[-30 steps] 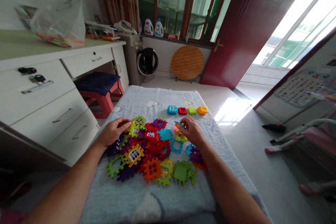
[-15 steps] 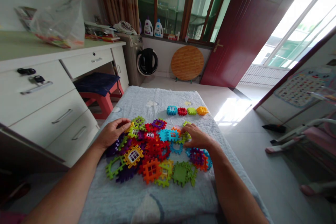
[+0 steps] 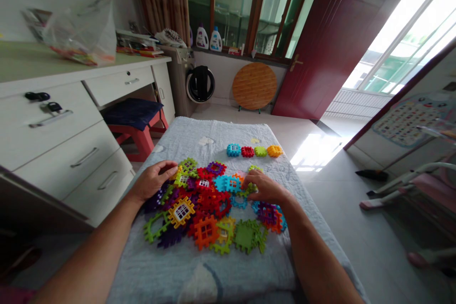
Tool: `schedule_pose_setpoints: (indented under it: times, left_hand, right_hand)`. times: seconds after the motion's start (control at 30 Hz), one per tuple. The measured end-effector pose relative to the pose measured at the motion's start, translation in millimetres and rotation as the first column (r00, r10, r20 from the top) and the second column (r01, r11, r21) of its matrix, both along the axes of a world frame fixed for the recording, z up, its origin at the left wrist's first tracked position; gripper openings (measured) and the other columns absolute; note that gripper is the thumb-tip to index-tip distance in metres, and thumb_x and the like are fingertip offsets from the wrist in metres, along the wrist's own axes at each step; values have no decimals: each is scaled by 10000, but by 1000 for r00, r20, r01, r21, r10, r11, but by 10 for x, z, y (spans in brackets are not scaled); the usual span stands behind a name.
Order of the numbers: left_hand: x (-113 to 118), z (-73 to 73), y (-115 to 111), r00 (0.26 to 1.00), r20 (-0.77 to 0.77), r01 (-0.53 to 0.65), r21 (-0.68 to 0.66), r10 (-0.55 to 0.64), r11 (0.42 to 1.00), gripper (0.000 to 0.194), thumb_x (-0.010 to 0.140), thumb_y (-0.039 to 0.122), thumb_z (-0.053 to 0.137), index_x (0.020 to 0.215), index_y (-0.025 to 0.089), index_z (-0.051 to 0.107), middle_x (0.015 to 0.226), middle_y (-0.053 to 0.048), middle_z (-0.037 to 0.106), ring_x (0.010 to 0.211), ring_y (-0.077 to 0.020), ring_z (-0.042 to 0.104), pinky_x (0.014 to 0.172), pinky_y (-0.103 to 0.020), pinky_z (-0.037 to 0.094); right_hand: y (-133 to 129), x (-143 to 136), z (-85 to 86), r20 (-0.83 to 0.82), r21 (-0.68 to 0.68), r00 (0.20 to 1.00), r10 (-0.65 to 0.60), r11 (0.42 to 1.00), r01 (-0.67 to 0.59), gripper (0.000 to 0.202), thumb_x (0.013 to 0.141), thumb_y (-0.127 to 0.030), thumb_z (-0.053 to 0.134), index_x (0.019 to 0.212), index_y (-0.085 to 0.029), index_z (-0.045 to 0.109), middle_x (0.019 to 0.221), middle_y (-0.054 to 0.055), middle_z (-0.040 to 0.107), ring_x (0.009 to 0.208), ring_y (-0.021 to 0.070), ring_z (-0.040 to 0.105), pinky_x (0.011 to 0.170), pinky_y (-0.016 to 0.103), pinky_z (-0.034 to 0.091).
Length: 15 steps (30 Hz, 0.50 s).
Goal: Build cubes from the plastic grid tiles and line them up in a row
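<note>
Since a second ago the right hand has shifted nearer the person, and a turquoise, toothed plastic window piece now shows at the heap's right half, beside the fingers. The pale grey-blue, cloth-covered counter carries the heap of flat, interlocking plastic pieces, spread over its middle. With teeth overlapping like this, one piece should come away best if pinched by an outer edge and lifted straight up, not dragged; the left hand is well placed to steady its neighbours. That hand is at the heap's left edge, thumb and fingers close together by a small yellow toothed piece; I cannot tell whether they pinch it. The right grip has thumb and fingers apart around a lime-green toothed piece at the heap's right; whether it presses on it is unclear. Beyond the heap's right end stands a row of four chunky, toothed blocks: turquoise, red, lime, orange.
</note>
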<state>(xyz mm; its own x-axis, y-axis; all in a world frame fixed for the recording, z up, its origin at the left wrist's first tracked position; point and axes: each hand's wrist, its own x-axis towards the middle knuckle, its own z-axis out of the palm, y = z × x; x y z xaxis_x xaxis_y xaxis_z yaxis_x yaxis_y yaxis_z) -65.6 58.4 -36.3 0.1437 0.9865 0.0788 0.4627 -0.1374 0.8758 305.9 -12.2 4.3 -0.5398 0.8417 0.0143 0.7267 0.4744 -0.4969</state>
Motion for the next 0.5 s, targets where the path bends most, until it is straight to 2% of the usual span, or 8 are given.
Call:
schedule_pose_setpoints:
  times: [0.07, 0.17, 0.23, 0.3, 0.37, 0.43, 0.5]
  left_hand:
    - [-6, -6, 2, 1000, -9, 2, -2, -2, 1000, 496, 713, 592, 614, 1001, 192, 662, 992, -38, 723, 954, -246, 654, 842, -301, 523]
    - [-15, -18, 6, 1000, -15, 9, -6, -9, 1000, 510, 726, 598, 601, 1026, 189, 650, 1014, -49, 714, 975, -253, 646, 879, -325, 511]
    - [-18, -21, 8, 1000, -22, 12, -10, -12, 1000, 512, 731, 600, 599, 1034, 189, 644, 1027, -54, 708, 981, -251, 643, 897, -332, 503]
    - [-17, -14, 8, 999, -33, 14, -13, -14, 1000, 512, 735, 603, 596, 1036, 191, 642, 1038, -56, 704, 989, -249, 640, 906, -332, 497]
    - [-12, -1, 4, 999, -43, 15, -11, -16, 1000, 518, 735, 611, 588, 1032, 191, 646, 1036, -56, 706, 994, -251, 638, 904, -330, 496]
    - [-6, 15, 0, 999, -48, 15, -6, -15, 1000, 528, 727, 622, 584, 1022, 190, 655, 1021, -55, 713, 986, -255, 642, 890, -328, 503]
    - [1, 28, -4, 999, -46, 9, -3, -9, 1000, 537, 709, 627, 594, 1009, 188, 666, 1005, -53, 721, 971, -256, 649, 869, -320, 511]
  right_hand:
    - [10, 10, 4, -22, 5, 999, 30, 1000, -30, 202, 677, -129, 738, 857, -186, 666, 899, 30, 570, 894, 172, 515, 837, 315, 408]
    - [25, 85, 15, -142, 2, 988, 53, 999, -54, 76, 743, -159, 679, 811, -185, 660, 876, 22, 581, 851, 148, 529, 798, 289, 416]
    - [34, 170, 21, -242, -52, 970, 12, 998, -25, 40, 775, -188, 632, 812, -182, 649, 844, 11, 592, 783, 127, 532, 728, 263, 420]
    - [46, 265, 19, -350, -147, 932, -98, 988, 49, 73, 794, -239, 598, 811, -176, 631, 775, -3, 587, 692, 111, 512, 644, 246, 410]
    - [66, 361, 4, -459, -230, 854, -246, 961, 153, 137, 793, -304, 586, 809, -170, 610, 712, -13, 561, 623, 100, 477, 585, 239, 396]
    - [97, 456, -28, -533, -276, 760, -372, 925, 260, 191, 771, -348, 586, 836, -168, 600, 686, -21, 541, 581, 92, 450, 543, 234, 386]
    - [138, 558, -78, -540, -275, 700, -466, 884, 377, 228, 752, -356, 572, 877, -168, 601, 675, -27, 531, 559, 89, 436, 518, 229, 380]
